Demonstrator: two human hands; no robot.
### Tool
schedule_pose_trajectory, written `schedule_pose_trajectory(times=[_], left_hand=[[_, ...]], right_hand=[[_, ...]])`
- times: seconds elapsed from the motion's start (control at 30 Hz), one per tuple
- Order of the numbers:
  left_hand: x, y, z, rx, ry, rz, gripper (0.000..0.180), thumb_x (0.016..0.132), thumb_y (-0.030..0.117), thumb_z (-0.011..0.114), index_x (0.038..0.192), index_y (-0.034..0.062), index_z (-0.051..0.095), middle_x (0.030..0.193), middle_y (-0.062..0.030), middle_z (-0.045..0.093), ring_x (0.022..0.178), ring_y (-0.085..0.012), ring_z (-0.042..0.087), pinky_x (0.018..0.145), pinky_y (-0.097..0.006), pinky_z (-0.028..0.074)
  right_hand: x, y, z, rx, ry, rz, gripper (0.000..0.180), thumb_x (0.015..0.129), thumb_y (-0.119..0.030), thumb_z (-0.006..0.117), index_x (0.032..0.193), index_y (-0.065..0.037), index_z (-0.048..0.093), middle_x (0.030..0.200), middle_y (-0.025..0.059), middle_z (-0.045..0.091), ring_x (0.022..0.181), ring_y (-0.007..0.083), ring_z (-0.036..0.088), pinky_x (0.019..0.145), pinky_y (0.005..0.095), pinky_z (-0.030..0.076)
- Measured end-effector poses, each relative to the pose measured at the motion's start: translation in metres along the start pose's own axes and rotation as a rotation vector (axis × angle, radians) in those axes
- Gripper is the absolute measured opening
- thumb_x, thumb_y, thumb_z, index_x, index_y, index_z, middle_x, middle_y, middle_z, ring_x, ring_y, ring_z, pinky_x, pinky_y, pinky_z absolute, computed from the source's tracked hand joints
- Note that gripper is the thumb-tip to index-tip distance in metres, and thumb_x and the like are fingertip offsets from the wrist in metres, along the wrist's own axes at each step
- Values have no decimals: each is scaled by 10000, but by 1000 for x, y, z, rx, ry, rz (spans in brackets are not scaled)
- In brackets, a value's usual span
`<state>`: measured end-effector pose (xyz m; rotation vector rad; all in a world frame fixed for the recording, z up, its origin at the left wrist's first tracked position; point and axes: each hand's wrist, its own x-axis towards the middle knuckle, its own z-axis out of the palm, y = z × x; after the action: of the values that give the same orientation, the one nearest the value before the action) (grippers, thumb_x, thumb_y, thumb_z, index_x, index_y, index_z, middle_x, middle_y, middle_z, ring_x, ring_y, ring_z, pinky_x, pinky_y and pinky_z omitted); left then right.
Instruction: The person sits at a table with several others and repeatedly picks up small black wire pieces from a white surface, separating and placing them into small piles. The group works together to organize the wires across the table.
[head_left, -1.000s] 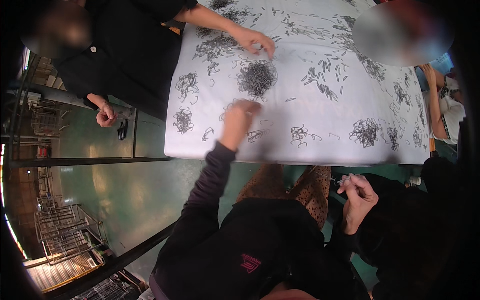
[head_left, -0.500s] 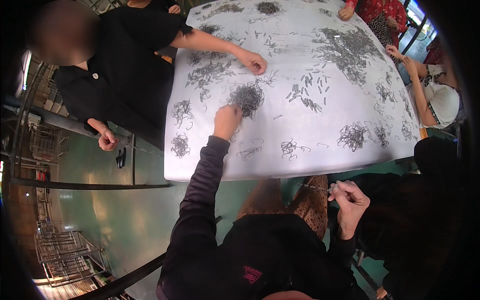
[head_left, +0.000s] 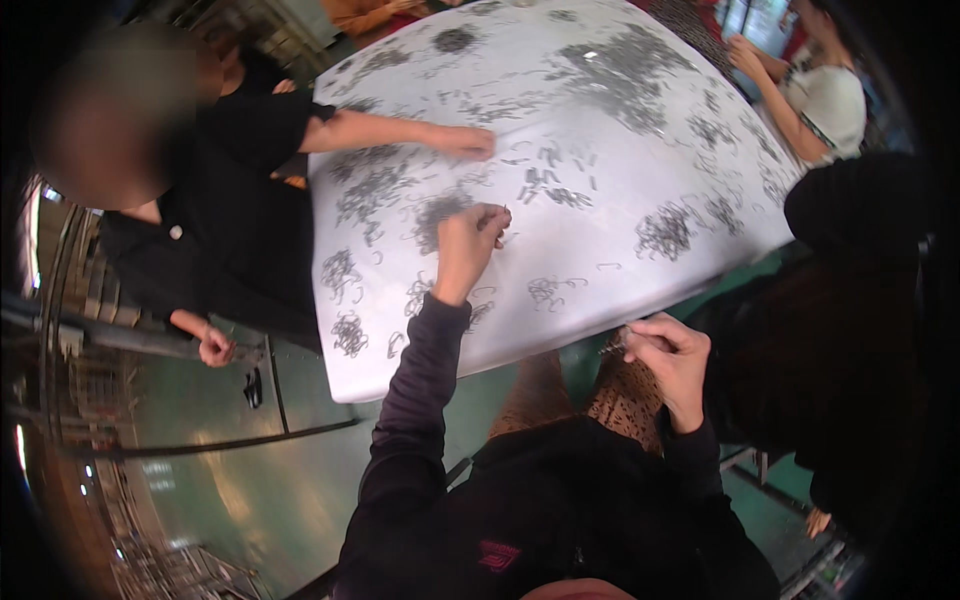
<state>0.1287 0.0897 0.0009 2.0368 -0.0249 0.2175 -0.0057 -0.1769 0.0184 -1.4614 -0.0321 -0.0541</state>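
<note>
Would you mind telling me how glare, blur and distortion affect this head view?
Head view: fisheye bends the white table edges and blackens the rim; glare whitens the tabletop's middle; the left hand and right hand are sharp, while the small metal clips read only as grey clumps.

Table (head_left: 600,310) ahead of me, strewn with wire clips in heaps. My left hand (head_left: 468,240) out over the table, just right of one heap (head_left: 435,215), fingertips pinched. Loose clips (head_left: 553,290) lie near the table edge, right of my left arm. Bigger heap (head_left: 664,230) further right; largest heap (head_left: 625,75) at the far side. My right hand (head_left: 668,350) off the table, below its near edge, over my lap. Co-worker's hand (head_left: 462,140) on the table beyond my left hand, that person standing at the table's left. Another person (head_left: 820,90) at the far right edge
</note>
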Motion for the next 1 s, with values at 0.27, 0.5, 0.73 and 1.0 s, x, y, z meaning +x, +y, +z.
schedule_pose_trajectory(times=[0.27,0.5,0.73,1.0], left_hand=[[-29,3,1,370,-39,299,79,813,52,678,860,-12,671,804,-111,689,698,-191,662,667,-304,518],[-72,-29,-56,265,-141,123,116,870,37,578,957,32,653,759,-119,680,679,-236,669,644,-326,515],[-77,-59,50,482,-167,147,208,867,218,618,958,48,696,878,-144,690,786,-297,659,735,-378,520],[-21,-101,-28,631,-5,-307,330,729,363,753,745,37,704,728,-191,667,721,-381,645,673,-444,505]], right_hand=[[-8,-9,-6,-1,-3,0,162,772,128,656,908,53,700,794,63,650,665,96,640,595,183,501],[-6,-6,-8,-27,-75,-138,178,755,148,647,898,53,692,816,107,664,640,110,631,540,175,454],[-6,-3,-3,23,-112,-134,191,747,171,626,886,50,677,817,135,657,628,126,619,532,182,446],[0,2,-9,7,-129,-111,185,748,172,626,884,56,676,812,126,657,623,121,617,526,180,451]])
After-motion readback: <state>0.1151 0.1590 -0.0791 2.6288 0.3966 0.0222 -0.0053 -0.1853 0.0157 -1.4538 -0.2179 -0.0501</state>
